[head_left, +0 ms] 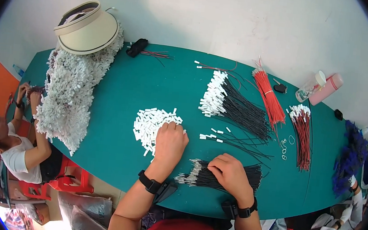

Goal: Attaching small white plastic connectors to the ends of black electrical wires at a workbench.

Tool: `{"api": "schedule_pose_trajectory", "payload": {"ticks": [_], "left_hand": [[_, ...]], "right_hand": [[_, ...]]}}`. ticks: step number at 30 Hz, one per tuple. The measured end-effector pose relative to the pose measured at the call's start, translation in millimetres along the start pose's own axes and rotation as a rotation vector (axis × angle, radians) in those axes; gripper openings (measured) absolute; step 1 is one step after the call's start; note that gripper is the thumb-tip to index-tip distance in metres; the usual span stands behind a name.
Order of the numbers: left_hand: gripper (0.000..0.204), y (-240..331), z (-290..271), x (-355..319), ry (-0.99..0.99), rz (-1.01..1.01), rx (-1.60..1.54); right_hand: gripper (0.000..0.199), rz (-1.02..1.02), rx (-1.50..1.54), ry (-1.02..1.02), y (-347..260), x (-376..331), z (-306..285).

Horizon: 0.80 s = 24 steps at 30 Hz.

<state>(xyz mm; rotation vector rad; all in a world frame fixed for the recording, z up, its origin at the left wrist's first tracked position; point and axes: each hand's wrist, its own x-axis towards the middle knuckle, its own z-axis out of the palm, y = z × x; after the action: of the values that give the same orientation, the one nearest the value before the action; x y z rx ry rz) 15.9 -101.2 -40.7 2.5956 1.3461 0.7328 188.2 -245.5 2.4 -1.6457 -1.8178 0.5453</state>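
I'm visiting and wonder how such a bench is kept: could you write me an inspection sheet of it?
Surface: green table, partly covered.
Work items: white pieces, loosely piled; metal-tipped black wires, bundled.
Clutter: cream visor on a white heap; keys; pink bottle.
Hands: left hand at the pile's right edge; right hand over the wires; grips unclear.
Cables: white-ended black bundle; red bundle; dark-red bundle.
Surroundings: pale wall; seated co-worker at left.

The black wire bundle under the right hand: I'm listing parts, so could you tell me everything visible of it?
The black wire bundle is many thin strands, plastic-coated by their look, lying roughly parallel across the green tabletop near its front edge. Silvery, metal-looking tips point left in uneven clusters, the lower ones reaching farthest. The right hand lies over its middle, hiding part; whether the fingers grip any strand is unclear.
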Motion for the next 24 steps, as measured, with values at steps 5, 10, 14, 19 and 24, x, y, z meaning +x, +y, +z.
{"api": "schedule_pose_trajectory", "payload": {"ticks": [5, 10, 14, 19, 24], "left_hand": [[0.013, 0.3, -7.8, 4.2, -0.003, 0.065, 0.069], [0.012, 13.1, -52.2, 9.7, -0.189, -0.256, -0.511], [0.011, 12.9, -48.2, 3.9, -0.318, -0.351, -1.353], [0.015, 17.7, -45.4, 5.1, -0.492, -0.466, -1.452], [0.018, 23.0, -41.9, 3.9, -0.545, -0.410, -1.459]], "right_hand": [[0.006, 0.001, 0.037, 0.044, 0.5, -1.6, -0.8], [0.005, 0.047, 0.213, 0.118, -4.8, -3.1, -3.0], [0.005, 0.141, 0.339, 0.174, -18.8, -4.9, -19.1], [0.011, 0.077, 0.237, 0.409, -24.8, -8.0, -35.5], [0.011, -0.025, 0.043, 0.468, -19.7, -3.0, -37.3]]}}
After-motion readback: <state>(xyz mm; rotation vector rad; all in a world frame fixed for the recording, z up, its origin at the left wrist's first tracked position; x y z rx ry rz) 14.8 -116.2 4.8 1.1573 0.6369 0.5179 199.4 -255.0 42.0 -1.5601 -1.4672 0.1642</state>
